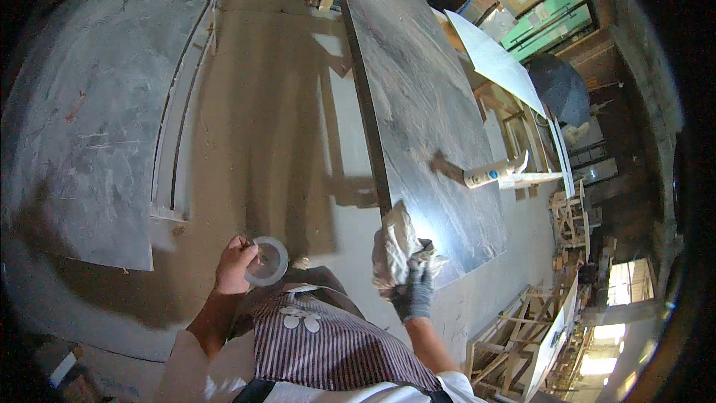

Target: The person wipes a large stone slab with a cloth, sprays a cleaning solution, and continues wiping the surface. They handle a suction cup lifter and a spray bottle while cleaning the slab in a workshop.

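My bare left hand (237, 263) is closed on the rim of a translucent round plastic piece (277, 260), perhaps a lid or shallow bowl, over the floor between two slabs. My right hand (415, 292), in a grey knitted glove, is closed on a crumpled pale cloth (399, 242). That cloth lies against the near left corner of a dark, veined slab (418, 82). On the slab's right edge, a white bottle (483, 175) with a trigger-like top appears to stand upright, casting a shadow leftward. Light glares off the slab beside the cloth.
A large grey slab (97, 119) on a metal frame lies to the left. Brown-stained floor (253, 104) runs between the slabs. White panels (496, 60) on wooden frames stand at the far right. More wooden racks (514, 328) are at the near right.
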Action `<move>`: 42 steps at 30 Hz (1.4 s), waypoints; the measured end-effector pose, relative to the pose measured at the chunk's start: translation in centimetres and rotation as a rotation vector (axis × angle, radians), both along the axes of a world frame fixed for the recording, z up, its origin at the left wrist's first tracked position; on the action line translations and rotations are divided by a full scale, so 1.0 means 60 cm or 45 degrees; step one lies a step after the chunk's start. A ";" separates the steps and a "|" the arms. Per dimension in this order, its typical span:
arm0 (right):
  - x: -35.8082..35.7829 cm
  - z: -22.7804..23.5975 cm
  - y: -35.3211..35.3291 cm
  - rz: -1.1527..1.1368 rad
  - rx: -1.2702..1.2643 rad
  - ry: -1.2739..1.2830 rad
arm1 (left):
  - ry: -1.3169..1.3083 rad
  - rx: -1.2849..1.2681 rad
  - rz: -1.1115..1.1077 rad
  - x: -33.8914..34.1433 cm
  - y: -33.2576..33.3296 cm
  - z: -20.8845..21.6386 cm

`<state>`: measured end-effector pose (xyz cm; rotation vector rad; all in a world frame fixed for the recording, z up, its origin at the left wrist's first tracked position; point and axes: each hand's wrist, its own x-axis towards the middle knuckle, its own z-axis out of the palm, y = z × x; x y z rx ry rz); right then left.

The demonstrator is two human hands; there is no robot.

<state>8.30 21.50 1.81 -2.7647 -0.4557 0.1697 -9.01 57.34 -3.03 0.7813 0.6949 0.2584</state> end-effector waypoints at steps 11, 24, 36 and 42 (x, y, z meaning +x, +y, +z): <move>0.326 -0.095 0.285 0.113 -0.385 -0.282 | 0.030 0.204 0.023 0.097 0.111 -0.065; 0.664 -0.089 0.651 0.150 -0.250 -0.297 | 0.219 0.886 -0.039 0.390 0.384 0.014; 0.934 -0.061 0.939 0.152 -0.329 -0.257 | 0.160 0.430 0.024 0.602 0.603 0.031; 1.064 -0.069 1.065 0.102 -0.301 -0.282 | 0.203 0.252 0.060 0.747 0.771 0.042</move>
